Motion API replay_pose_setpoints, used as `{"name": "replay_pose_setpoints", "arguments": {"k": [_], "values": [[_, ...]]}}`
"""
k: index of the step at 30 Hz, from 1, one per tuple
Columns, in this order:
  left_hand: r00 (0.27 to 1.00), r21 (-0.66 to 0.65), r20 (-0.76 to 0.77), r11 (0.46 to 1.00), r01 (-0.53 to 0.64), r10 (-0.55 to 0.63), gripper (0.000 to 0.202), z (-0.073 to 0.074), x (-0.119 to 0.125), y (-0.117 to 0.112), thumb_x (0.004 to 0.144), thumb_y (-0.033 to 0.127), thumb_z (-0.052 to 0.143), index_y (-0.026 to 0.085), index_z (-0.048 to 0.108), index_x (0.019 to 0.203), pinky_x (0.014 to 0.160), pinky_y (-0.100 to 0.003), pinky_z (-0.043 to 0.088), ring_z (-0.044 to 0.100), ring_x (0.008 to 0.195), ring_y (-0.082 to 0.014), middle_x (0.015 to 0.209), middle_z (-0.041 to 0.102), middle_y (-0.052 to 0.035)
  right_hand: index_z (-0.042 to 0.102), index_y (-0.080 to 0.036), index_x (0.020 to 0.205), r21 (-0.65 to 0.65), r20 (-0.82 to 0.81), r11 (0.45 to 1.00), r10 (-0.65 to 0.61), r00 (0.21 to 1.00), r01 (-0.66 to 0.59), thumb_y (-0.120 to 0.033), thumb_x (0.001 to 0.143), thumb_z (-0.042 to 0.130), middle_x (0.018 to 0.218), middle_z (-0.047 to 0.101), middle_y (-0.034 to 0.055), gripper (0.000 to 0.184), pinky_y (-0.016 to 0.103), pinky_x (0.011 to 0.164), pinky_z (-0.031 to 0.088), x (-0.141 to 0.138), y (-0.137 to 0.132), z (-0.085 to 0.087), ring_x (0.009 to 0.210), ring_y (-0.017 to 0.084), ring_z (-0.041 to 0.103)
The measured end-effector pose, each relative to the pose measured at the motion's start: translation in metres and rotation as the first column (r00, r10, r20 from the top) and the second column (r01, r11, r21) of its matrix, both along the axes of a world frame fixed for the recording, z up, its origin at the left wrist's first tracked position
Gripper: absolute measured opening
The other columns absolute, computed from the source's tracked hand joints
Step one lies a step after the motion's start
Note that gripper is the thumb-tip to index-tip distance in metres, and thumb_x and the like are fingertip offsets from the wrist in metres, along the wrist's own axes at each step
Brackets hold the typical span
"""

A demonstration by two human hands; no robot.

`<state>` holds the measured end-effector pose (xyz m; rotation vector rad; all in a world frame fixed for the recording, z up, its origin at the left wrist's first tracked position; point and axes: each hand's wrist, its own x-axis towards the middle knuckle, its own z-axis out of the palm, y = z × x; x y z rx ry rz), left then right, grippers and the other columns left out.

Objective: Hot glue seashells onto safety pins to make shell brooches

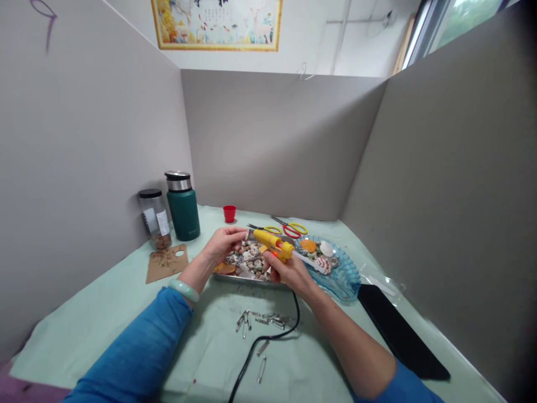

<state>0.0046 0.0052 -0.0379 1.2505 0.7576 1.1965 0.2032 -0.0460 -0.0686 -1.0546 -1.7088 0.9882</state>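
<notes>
In my right hand (283,270) is a yellow hot glue gun (272,242), its nozzle pointing left and a clear glue stick (308,260) sticking out of its back. My left hand (229,240) pinches something small and pale at the nozzle, too small to name. Below both hands lies a metal tray (247,281) filled with small seashells (249,258). The gun's black cord (268,337) runs down toward me across the table. Several metal hair clips or pins (274,320) are scattered in front of the tray.
A blue shell-shaped dish (346,274) with larger shells stands right, beside a black flat panel (403,333). Scissors (296,228) and a red cup (229,214) are behind. At left stand a green flask (183,210), a jar (155,221) and brown card (165,264). Grey partitions (272,140) enclose the table.
</notes>
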Motion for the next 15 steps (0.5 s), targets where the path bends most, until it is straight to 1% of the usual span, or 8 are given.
{"name": "replay_pose_setpoints", "arguments": {"k": [9, 15], "values": [[1.000, 0.004, 0.022, 1.000, -0.019, 0.019, 0.031, -0.0042, -0.0018, 0.0059, 0.061, 0.028, 0.078, 0.009, 0.069, 0.082, 0.043, -0.019, 0.037, 0.041, 0.040, -0.0032, 0.054, 0.055, 0.0033, 0.061, -0.016, 0.066, 0.002, 0.002, 0.999, 0.038, 0.999, -0.038, -0.055, 0.082, 0.051, 0.043, 0.049, -0.0022, 0.043, 0.022, 0.041, 0.037, -0.0024, -0.0043, 0.0005, 0.038, 0.009, 0.044], [1.000, 0.005, 0.011, 1.000, -0.009, 0.009, 0.029, -0.0011, -0.0001, 0.0017, 0.059, 0.028, 0.080, 0.008, 0.067, 0.076, 0.041, -0.018, 0.034, 0.041, 0.039, -0.0034, 0.048, 0.051, 0.0046, 0.062, -0.016, 0.066, 0.006, 0.008, 1.000, 0.026, 1.000, -0.026, -0.057, 0.082, 0.049, 0.043, 0.049, -0.0019, 0.045, 0.022, 0.041, 0.037, -0.0007, -0.0007, -0.0012, 0.038, 0.010, 0.044]]}}
